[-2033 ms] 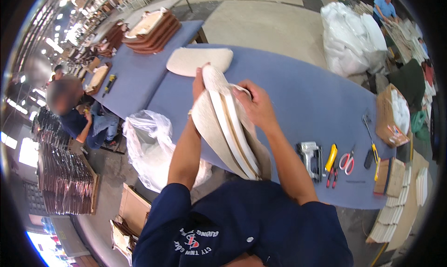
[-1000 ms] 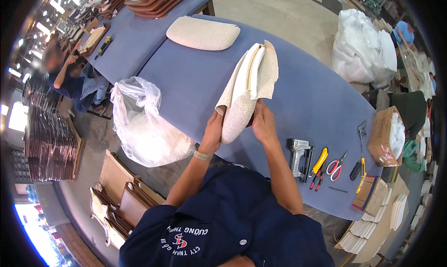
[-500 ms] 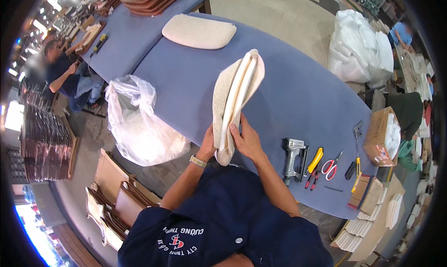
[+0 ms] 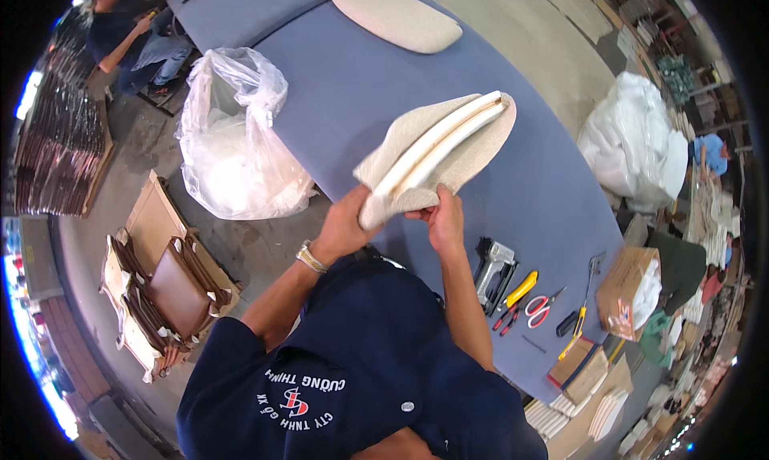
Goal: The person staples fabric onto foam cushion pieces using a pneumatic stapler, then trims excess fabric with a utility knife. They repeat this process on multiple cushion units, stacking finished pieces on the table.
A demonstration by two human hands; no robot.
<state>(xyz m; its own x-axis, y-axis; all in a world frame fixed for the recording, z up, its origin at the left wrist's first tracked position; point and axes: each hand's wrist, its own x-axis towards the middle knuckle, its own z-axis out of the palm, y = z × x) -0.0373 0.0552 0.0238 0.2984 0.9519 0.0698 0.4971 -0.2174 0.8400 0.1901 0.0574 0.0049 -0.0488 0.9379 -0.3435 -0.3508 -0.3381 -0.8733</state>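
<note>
You hold a curved pad of white foam with a thin brown strip along its edge (image 4: pixel 440 143) above the table, in front of your body and tilted, its far end pointing away and to your right. A loose cover of beige woven fabric (image 4: pixel 478 149) wraps it in part, spread open on both sides so that the foam edge shows between. Your left hand (image 4: pixel 346 222) grips the near end, some of its fingers hidden behind the fabric; a metal-banded bracelet or watch (image 4: pixel 311 257) circles that wrist. Your right hand (image 4: pixel 442 219) is closed narrow, thumb and fingers pinching the cover's near-side edge.

Beneath the pad spreads a blue-grey tabletop (image 4: pixel 533 187). Near its far edge lies a rounded, beige fabric-covered panel (image 4: pixel 396 15), well apart from your hands. To the right of your right forearm you have a silver and black staple gun (image 4: pixel 495 274), then a yellow-handled tool (image 4: pixel 522 288), red-handled pliers (image 4: pixel 509 317) and scissors with red and white handles (image 4: pixel 541 309). A brown cardboard box with white contents (image 4: pixel 621 288) sits by the table's right side. Left of the table stands a bulging clear plastic bag (image 4: pixel 240 159), and beyond it a seated co-worker in dark clothing (image 4: pixel 120 35).
</note>
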